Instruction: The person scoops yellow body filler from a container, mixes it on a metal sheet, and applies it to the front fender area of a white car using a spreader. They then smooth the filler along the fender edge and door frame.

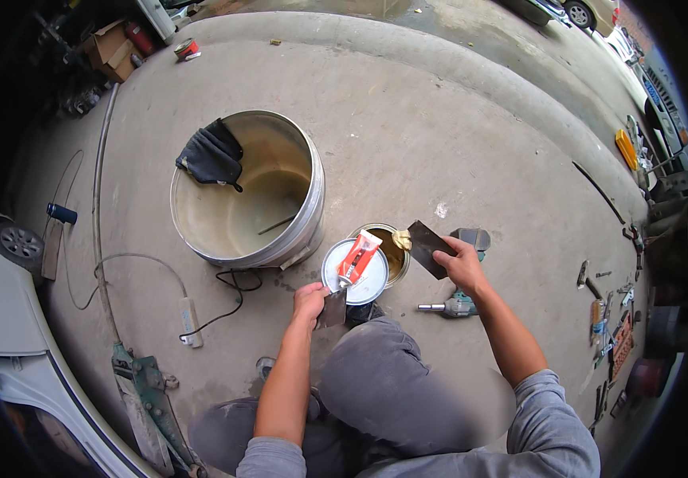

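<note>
Concrete floor (439, 167); white car (13, 311) at left. Both forearms extend forward. Left grip (309, 304) clamped on one spreader (333, 309) at the white lid's (372, 288) near edge; right grip (462, 267) clamped on another, paste-tipped spreader (428, 250), beside the open can (395, 260). Count: two spreaders, one tube (360, 258) on lid, one bucket (200, 209).

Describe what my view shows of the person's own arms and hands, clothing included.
The left hand and right hand are bare, without gloves. The left sleeve and right sleeve are plain grey cloth, each stopping well short of the wrist. No cables are visible on either arm.
</note>
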The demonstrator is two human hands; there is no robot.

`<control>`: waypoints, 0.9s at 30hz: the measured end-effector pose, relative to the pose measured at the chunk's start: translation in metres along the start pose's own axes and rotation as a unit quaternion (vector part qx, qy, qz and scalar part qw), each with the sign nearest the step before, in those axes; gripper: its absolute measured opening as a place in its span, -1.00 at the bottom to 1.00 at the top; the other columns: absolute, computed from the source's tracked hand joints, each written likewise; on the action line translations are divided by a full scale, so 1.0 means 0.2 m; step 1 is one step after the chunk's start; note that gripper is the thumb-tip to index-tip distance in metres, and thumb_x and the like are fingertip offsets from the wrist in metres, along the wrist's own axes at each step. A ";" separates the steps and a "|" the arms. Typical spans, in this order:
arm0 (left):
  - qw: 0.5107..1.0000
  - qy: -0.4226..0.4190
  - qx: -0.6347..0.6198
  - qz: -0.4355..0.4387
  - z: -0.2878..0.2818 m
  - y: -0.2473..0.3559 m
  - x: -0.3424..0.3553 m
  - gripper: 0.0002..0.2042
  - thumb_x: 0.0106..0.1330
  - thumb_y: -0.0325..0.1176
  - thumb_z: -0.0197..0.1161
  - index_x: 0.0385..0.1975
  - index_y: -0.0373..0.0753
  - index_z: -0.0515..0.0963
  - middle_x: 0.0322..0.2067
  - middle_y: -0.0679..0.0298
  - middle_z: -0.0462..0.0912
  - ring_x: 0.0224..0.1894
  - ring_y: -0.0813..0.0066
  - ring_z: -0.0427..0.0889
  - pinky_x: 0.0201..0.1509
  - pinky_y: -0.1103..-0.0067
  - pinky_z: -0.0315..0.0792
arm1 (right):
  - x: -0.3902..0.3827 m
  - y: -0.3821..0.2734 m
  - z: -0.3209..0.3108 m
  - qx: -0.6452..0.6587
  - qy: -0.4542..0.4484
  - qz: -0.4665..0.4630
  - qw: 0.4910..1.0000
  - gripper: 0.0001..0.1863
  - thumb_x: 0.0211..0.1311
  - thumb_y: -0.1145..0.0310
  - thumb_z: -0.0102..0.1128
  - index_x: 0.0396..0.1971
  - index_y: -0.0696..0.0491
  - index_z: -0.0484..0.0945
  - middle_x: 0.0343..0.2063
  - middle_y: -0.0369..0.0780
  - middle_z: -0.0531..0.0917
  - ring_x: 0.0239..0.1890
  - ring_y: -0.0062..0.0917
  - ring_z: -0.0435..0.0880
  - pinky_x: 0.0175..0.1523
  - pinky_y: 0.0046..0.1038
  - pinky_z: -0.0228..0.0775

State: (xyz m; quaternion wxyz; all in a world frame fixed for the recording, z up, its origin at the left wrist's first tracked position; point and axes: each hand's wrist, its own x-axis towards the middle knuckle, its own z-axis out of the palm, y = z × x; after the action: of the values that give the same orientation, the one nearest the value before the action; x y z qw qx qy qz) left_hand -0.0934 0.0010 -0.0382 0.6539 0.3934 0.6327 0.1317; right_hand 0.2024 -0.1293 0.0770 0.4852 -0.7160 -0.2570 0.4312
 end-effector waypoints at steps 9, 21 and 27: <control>0.962 0.113 0.224 0.104 0.32 0.15 0.03 -0.82 -0.02 -0.33 0.35 -0.45 -0.28 0.66 -0.43 0.19 0.68 -0.37 0.44 0.64 -0.22 0.53 0.45 | -0.19 -0.19 -0.15 -0.009 0.037 -0.089 0.995 -0.71 0.13 0.55 0.12 -0.10 0.17 0.54 -0.39 -0.37 0.60 -0.36 -0.75 0.50 -0.28 -0.64 0.36; 0.987 -0.068 -0.129 -0.072 0.05 0.44 -0.29 -0.65 0.29 -0.15 0.15 -0.16 -0.35 0.52 -0.24 0.15 0.61 -0.28 0.46 0.60 -0.21 0.50 0.50 | -0.36 -0.51 -0.17 -0.119 0.021 -0.259 0.958 -0.75 0.09 0.60 0.17 -0.18 0.14 0.59 -0.38 -0.25 0.67 -0.32 -0.71 0.55 -0.20 -0.62 0.38; 0.948 -0.247 -0.151 0.131 -0.17 0.75 -0.70 -0.79 0.22 -0.49 0.14 -0.15 -0.34 0.50 -0.26 0.27 0.61 -0.25 0.55 0.58 -0.12 0.58 0.46 | -0.53 -0.84 -0.09 -0.217 0.003 -0.463 0.860 -0.75 -0.02 0.66 0.19 -0.29 0.08 0.62 -0.42 -0.17 0.65 -0.39 -0.39 0.62 -0.30 -0.50 0.43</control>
State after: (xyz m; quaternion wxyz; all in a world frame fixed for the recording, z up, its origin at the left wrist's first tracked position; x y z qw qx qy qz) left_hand -0.0995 0.0181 0.1686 0.8184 0.3897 0.3672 0.2086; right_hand 0.1740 -0.1555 0.2722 0.4622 -0.6027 -0.6445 0.0886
